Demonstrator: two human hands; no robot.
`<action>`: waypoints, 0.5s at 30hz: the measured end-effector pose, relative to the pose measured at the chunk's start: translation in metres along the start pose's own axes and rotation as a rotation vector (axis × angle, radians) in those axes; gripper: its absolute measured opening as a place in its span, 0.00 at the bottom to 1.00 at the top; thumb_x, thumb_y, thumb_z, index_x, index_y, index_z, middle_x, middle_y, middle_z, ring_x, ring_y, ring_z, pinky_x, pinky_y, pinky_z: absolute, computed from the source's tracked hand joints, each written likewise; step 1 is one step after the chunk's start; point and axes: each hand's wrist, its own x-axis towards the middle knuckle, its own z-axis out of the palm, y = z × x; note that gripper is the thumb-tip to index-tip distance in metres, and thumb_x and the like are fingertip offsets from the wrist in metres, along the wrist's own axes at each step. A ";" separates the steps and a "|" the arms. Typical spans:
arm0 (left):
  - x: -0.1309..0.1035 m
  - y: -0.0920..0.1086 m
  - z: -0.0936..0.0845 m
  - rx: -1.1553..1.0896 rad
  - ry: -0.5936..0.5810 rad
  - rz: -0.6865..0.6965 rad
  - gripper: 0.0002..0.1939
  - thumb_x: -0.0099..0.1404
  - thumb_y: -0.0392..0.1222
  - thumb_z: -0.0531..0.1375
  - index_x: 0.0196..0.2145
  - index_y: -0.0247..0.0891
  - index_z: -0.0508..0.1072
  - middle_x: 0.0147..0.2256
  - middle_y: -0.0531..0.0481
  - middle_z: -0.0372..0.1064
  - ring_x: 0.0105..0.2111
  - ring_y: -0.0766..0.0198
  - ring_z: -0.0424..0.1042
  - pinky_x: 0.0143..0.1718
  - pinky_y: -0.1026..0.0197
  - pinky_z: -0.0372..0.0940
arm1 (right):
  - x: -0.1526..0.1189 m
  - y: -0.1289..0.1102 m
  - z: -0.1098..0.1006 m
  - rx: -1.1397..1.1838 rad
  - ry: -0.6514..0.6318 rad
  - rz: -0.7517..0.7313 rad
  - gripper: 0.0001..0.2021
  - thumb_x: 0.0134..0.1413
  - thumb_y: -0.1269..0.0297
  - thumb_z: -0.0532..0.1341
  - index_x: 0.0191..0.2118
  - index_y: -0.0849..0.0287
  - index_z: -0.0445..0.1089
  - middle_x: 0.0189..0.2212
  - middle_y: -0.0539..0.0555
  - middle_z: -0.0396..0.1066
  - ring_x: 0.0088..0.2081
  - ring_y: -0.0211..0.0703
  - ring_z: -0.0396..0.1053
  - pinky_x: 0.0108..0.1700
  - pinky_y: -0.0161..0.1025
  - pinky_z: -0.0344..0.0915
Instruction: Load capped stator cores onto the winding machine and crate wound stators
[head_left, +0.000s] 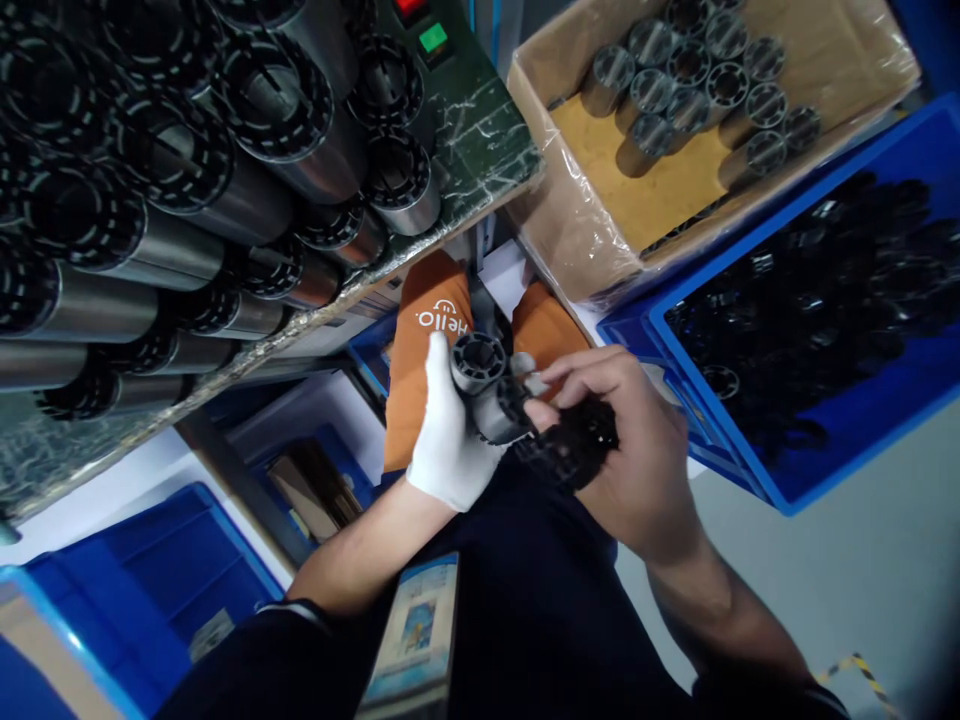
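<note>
1. The left hand (450,455), in a white glove, is curled partly closed around two short cylinders (491,415) with dark slotted ends; its thumb lies along their side.
2. The right hand (645,450), bare, is half closed, with a cluster of black parts (574,445) held against the palm. Its thumb and forefinger reach in close together just beside the cylinders; blur hides whether they pinch anything.
3. Below the hands, a flat item with a printed picture (418,625) lies over dark clothing (540,600).
4. Beyond the left hand is orange cloth (409,400) printed "Hello" and a smiling face.
5. To the left, many metal tubes (180,250) with black slotted ends stand close together on a green marbled desk (487,140); a green button (433,38) and a red one sit at its top.
6. At the lower left is a blue bin (157,560).
7. At the upper right, a plastic-lined carton (555,200) holds upright short tubes (645,140).
8. Just beside the carton, a blue crate (784,500) holds heaped dark pieces (825,270); pale floor (847,580) shows below.
</note>
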 end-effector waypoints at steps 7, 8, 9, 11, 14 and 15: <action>0.004 -0.027 -0.028 0.213 -0.138 0.160 0.33 0.67 0.75 0.70 0.54 0.45 0.77 0.40 0.46 0.79 0.36 0.50 0.82 0.32 0.52 0.76 | 0.001 0.014 -0.013 -0.052 -0.012 0.087 0.17 0.60 0.77 0.71 0.37 0.52 0.62 0.38 0.47 0.77 0.40 0.42 0.79 0.43 0.38 0.73; 0.003 -0.026 -0.029 0.288 -0.154 0.262 0.35 0.63 0.68 0.77 0.57 0.46 0.75 0.41 0.48 0.79 0.37 0.51 0.81 0.36 0.52 0.77 | 0.001 0.013 -0.014 -0.052 -0.015 0.056 0.18 0.60 0.78 0.70 0.35 0.52 0.62 0.37 0.47 0.78 0.39 0.41 0.79 0.43 0.38 0.73; 0.002 -0.024 -0.031 0.351 -0.170 0.338 0.37 0.58 0.63 0.81 0.58 0.47 0.75 0.42 0.49 0.79 0.38 0.52 0.80 0.40 0.52 0.78 | 0.002 0.012 -0.016 -0.041 -0.027 0.036 0.18 0.60 0.78 0.70 0.33 0.53 0.62 0.37 0.47 0.79 0.39 0.41 0.79 0.43 0.38 0.73; -0.001 -0.019 -0.031 0.393 -0.188 0.387 0.37 0.58 0.58 0.81 0.59 0.47 0.74 0.44 0.49 0.78 0.41 0.53 0.80 0.47 0.51 0.78 | 0.002 0.009 -0.020 0.013 -0.089 0.053 0.16 0.61 0.75 0.73 0.33 0.53 0.66 0.39 0.48 0.82 0.40 0.42 0.81 0.44 0.39 0.77; -0.004 -0.010 -0.026 0.257 -0.195 0.342 0.31 0.67 0.62 0.74 0.61 0.50 0.73 0.43 0.48 0.78 0.44 0.49 0.82 0.50 0.46 0.78 | 0.000 0.005 -0.031 0.119 -0.198 0.074 0.10 0.63 0.68 0.78 0.41 0.51 0.78 0.43 0.49 0.85 0.41 0.45 0.85 0.46 0.41 0.82; -0.005 -0.008 -0.024 0.211 -0.193 0.332 0.32 0.67 0.67 0.72 0.60 0.50 0.74 0.42 0.46 0.78 0.46 0.46 0.83 0.49 0.44 0.79 | -0.001 0.003 -0.034 0.138 -0.203 0.052 0.09 0.64 0.68 0.79 0.44 0.50 0.81 0.44 0.50 0.86 0.42 0.46 0.86 0.46 0.42 0.84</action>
